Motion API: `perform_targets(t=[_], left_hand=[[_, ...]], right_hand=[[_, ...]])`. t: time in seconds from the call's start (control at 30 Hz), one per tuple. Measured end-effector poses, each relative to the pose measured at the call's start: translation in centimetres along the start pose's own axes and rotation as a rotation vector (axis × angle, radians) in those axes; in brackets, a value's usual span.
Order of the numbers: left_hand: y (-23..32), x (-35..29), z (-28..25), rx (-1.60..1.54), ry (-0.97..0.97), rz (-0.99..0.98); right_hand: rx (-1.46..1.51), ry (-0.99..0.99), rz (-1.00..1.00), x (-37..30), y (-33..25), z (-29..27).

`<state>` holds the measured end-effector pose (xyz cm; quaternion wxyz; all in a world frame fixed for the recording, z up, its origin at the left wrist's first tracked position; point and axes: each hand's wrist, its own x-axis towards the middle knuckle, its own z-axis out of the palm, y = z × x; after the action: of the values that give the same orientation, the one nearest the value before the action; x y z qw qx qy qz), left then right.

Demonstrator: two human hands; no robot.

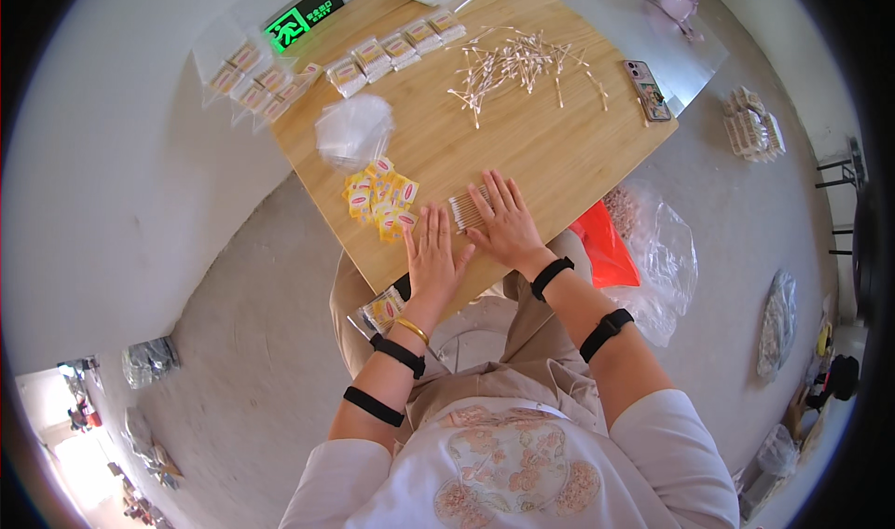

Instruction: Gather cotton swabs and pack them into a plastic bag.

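A neat row of cotton swabs (463, 212) lies side by side on the wooden table near its front edge. My right hand (508, 219) rests flat over the right part of the row, fingers stretched out, hiding some of the swabs. Just left of the row, my left hand (434, 254) lies flat with its fingers extended, beside a heap of small yellow-and-white printed cards (380, 198). Neither hand grips anything. Behind the cards sits a stack of clear plastic bags (355, 130). Farther back on the right, loose cotton swabs (522, 68) are scattered in a pile.
Filled packs of swabs (399, 50) line the table's back left edge, with bagged packs (256, 83) beside them. A phone (647, 91) lies at the right edge. One pack (382, 310) is by the front left corner. Below right are a red bag (608, 247) and clear plastic (667, 268).
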<state>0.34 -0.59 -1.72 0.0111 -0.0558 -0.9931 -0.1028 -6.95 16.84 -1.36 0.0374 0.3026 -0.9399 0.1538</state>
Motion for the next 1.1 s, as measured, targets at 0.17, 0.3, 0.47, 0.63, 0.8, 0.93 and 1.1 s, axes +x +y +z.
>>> perform_targets(t=[0.17, 0.3, 0.47, 0.63, 0.8, 0.93, 1.1], left_hand=[[1.1, -1.4, -0.1, -0.099, -0.007, 0.01], [1.2, -1.5, -0.1, -0.079, 0.008, 0.015], [1.5, -1.5, 0.3, -0.037, 0.002, 0.01], [1.7, -1.6, 0.5, -0.022, 0.007, 0.014], [2.3, -1.6, 0.6, -0.003, 0.011, -0.027], [3.2, -1.2, 0.3, -0.011, 0.001, -0.045], [4.3, -1.1, 0.5, 0.022, -0.006, -0.071]], right_hand=[[-0.049, 0.006, -0.002, 0.0, 0.2, -0.1], [-0.047, 0.001, -0.008, 0.1, 0.0, 0.0], [-0.055, 0.004, -0.012, 0.1, 0.1, 0.0], [-0.05, 0.004, -0.018, 0.1, 0.2, 0.0], [-0.023, 0.006, -0.022, 0.1, 0.0, -0.1], [-0.005, 0.003, -0.014, 0.1, 0.2, 0.0], [-0.035, -0.008, -0.015, 0.2, 0.3, 0.4]])
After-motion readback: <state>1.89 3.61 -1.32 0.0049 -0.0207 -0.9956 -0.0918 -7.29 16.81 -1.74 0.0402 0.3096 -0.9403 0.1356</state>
